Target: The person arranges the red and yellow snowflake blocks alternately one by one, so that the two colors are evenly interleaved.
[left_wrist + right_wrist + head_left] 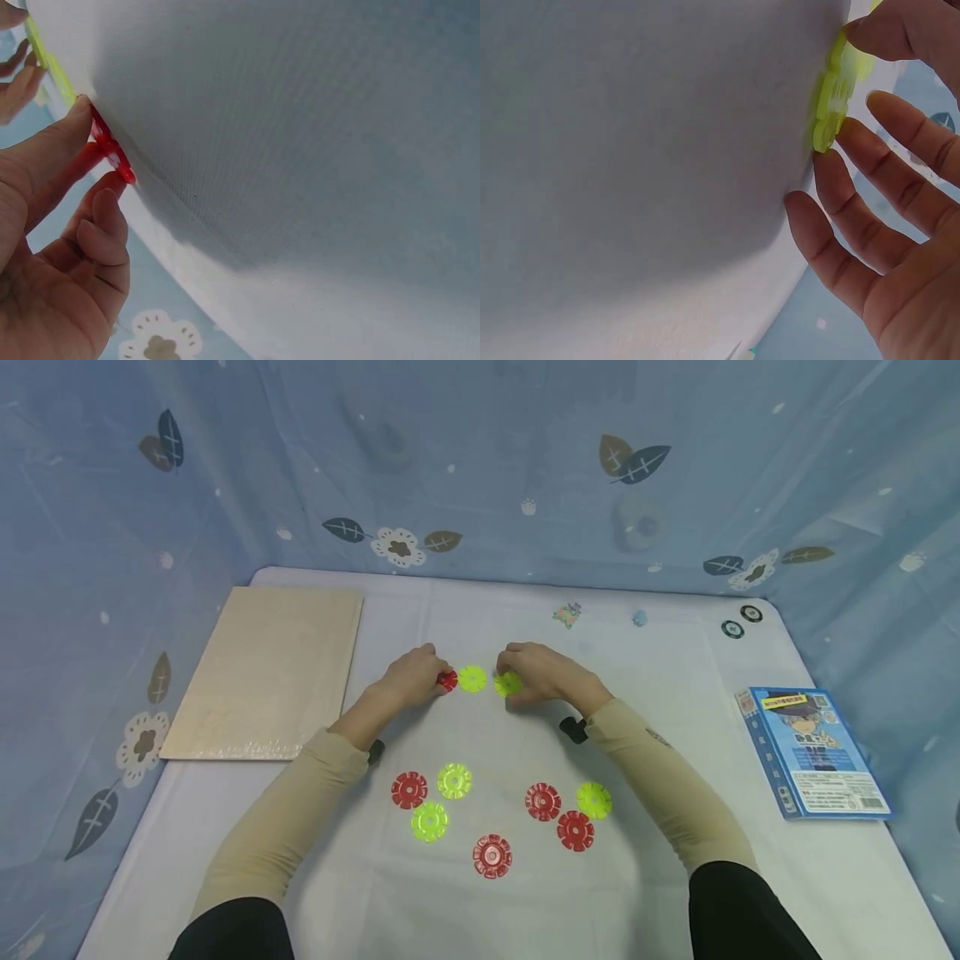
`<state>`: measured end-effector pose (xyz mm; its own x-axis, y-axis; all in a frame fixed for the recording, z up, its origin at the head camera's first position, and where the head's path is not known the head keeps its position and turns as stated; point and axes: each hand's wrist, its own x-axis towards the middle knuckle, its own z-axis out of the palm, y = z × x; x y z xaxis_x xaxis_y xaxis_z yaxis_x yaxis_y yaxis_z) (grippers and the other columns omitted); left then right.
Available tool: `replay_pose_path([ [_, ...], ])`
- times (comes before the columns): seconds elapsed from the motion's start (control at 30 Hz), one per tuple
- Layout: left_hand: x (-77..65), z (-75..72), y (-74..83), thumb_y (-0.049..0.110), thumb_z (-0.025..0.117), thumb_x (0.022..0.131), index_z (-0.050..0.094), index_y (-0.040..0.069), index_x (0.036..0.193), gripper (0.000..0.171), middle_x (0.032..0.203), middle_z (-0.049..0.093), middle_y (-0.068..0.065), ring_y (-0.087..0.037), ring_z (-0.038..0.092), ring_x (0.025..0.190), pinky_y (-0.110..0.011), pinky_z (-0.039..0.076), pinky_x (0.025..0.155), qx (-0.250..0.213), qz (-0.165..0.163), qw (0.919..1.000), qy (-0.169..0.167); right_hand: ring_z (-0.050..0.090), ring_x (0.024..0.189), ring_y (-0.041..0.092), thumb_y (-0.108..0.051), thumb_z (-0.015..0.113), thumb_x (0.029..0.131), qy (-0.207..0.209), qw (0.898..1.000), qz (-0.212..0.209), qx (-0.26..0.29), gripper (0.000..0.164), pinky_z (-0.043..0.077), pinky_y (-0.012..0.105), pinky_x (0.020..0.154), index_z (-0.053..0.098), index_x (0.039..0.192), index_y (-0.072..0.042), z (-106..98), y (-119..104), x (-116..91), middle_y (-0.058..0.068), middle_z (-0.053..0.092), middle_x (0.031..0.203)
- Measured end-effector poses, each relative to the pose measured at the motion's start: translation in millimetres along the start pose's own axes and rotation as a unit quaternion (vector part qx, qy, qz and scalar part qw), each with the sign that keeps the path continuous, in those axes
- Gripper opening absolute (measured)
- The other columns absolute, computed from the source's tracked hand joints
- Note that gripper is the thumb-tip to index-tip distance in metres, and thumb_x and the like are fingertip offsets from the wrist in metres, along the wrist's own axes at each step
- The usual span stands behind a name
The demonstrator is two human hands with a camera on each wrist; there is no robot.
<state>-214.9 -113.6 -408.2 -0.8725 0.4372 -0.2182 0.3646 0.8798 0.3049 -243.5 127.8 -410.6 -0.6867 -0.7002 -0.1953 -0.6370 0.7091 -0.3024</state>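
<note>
At the far middle of the table my left hand (pixel 414 679) pinches a red notched disc (pixel 448 680) by its edge. In the left wrist view, this red disc (pixel 112 146) sits between the thumb and fingertips. My right hand (pixel 547 675) holds a yellow-green notched disc (pixel 507 683), its thumb and fingers on opposite edges of that disc (pixel 832 97) in the right wrist view. Between the two hands lies another yellow-green disc (pixel 472 678), close beside the red one.
Nearer lie a left group with a red disc (pixel 409 790) and two yellow-green discs (pixel 430 821), a right group with two red discs (pixel 575 831) and a yellow-green disc (pixel 594 800), and a lone red disc (pixel 492 856). A wooden board (pixel 270 677) lies left, a blue box (pixel 817 752) right.
</note>
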Motion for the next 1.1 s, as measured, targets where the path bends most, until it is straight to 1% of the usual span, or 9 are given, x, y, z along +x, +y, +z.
replay_pose_path([
  [0.3,2.8,-0.4,1.1,0.017,0.07,0.088,0.066,0.008,0.124,0.037,0.105,0.058,-0.013,-0.021,0.053,0.089,-0.035,0.048,0.079,0.008,-0.003,1.0,-0.002,0.062,0.101,0.02,-0.03,0.075,0.076,0.008,1.0,0.002,-0.016,0.045,0.05,0.038,0.093,0.065,0.117,-0.013,0.3,-1.2,5.1,0.004,0.064,0.115],
  [0.57,1.4,-1.2,0.4,0.018,0.07,0.088,0.067,0.007,0.123,0.036,0.105,0.059,-0.013,-0.021,0.054,0.089,-0.035,0.048,0.078,0.015,0.005,0.9999,0.003,0.062,0.106,0.023,-0.028,0.073,0.079,0.006,1.0,-0.004,-0.023,0.044,0.049,0.041,0.094,0.065,0.119,-0.013,-1.9,-4.8,5.2,0.005,0.064,0.119],
  [0.73,0.5,0.2,0.5,0.018,0.071,0.087,0.067,0.007,0.123,0.037,0.105,0.059,-0.013,-0.021,0.052,0.089,-0.035,0.048,0.078,0.014,0.004,0.9999,0.0,0.062,0.107,0.023,-0.031,0.071,0.081,0.004,0.999,0.001,-0.035,0.042,0.05,0.043,0.093,0.065,0.12,-0.015,-1.5,-6.9,3.7,0.003,0.063,0.12],
  [0.83,0.6,1.5,0.4,0.018,0.071,0.088,0.067,0.007,0.123,0.037,0.105,0.059,-0.013,-0.021,0.053,0.089,-0.035,0.048,0.079,0.012,0.004,0.9999,-0.001,0.062,0.108,0.023,-0.034,0.07,0.082,0.006,0.999,0.009,-0.045,0.042,0.051,0.042,0.092,0.066,0.12,-0.017,-2.0,-7.1,0.3,0.003,0.063,0.121],
  [0.9,0.7,2.2,0.3,0.017,0.07,0.088,0.066,0.007,0.123,0.037,0.106,0.059,-0.013,-0.021,0.053,0.09,-0.035,0.048,0.079,0.009,0.003,1.0,-0.001,0.061,0.11,0.023,-0.035,0.07,0.082,0.011,0.999,0.016,-0.045,0.042,0.05,0.042,0.095,0.066,0.12,-0.017,-3.0,-6.5,-3.7,0.002,0.063,0.122],
  [1.1,0.1,1.6,0.6,0.017,0.069,0.089,0.066,0.008,0.124,0.037,0.106,0.058,-0.014,-0.022,0.054,0.09,-0.036,0.048,0.078,0.008,0.003,1.0,0.0,0.061,0.112,0.027,-0.033,0.07,0.083,0.028,0.998,0.025,-0.043,0.041,0.048,0.046,0.097,0.066,0.119,-0.014,-7.0,-0.4,-23.4,0.005,0.064,0.122],
])
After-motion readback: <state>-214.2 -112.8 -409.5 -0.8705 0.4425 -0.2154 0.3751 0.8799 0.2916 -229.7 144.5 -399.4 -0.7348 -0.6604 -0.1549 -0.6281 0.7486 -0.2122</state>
